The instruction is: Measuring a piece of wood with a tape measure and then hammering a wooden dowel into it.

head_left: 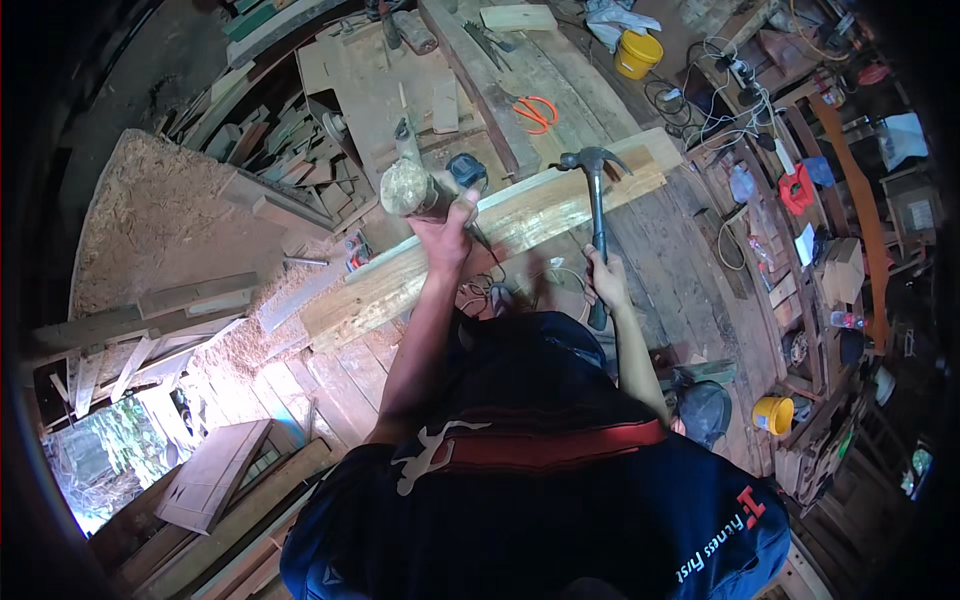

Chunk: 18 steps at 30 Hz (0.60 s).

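Note:
My left hand (446, 228) is closed on a round, pale wooden piece (405, 190), its end face turned up, held over a long light plank (540, 220). A narrow greyish piece (406, 140) shows just beyond it; whether they join, I cannot tell. A dark blue-black object (467, 170) is just behind my left thumb, partly hidden. My right hand (605, 275) grips the dark handle of a claw hammer (592, 163), held upright in view with its head over the plank.
Orange-handled scissors (535, 113) and loose boards (445, 105) lie beyond the plank. A yellow bucket (637, 55), tangled cables (742, 95) and clutter line the back and right. Wood offcuts (290, 150) and sawdust (130, 190) fill the left; another yellow bucket (773, 413) stands lower right.

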Tool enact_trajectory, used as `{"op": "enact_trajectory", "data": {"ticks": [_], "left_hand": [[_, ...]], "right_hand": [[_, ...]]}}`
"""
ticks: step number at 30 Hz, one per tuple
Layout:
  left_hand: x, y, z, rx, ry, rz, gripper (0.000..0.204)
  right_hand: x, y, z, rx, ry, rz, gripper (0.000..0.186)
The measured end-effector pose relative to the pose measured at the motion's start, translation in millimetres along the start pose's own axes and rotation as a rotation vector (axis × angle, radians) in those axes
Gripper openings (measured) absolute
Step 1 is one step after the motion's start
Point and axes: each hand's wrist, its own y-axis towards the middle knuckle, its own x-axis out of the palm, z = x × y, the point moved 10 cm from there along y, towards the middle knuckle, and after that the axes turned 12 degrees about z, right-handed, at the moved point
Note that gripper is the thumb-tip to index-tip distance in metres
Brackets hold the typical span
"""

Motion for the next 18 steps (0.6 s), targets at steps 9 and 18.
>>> {"op": "enact_trajectory", "data": {"ticks": [9,18], "left_hand": [[-19.4,-5.4,-12.6,-0.106,-0.134,0.0,0.032],[-12.4,-9.1,-0.7,-0.121,-0.244,-0.113,0.031]], "right_hand": [[-2.7,5.0,5.2,-0.025,-0.011,0.01,0.034],[-5.6,4.6,3.0,-0.037,-0.034,0.03,0.033]]}}
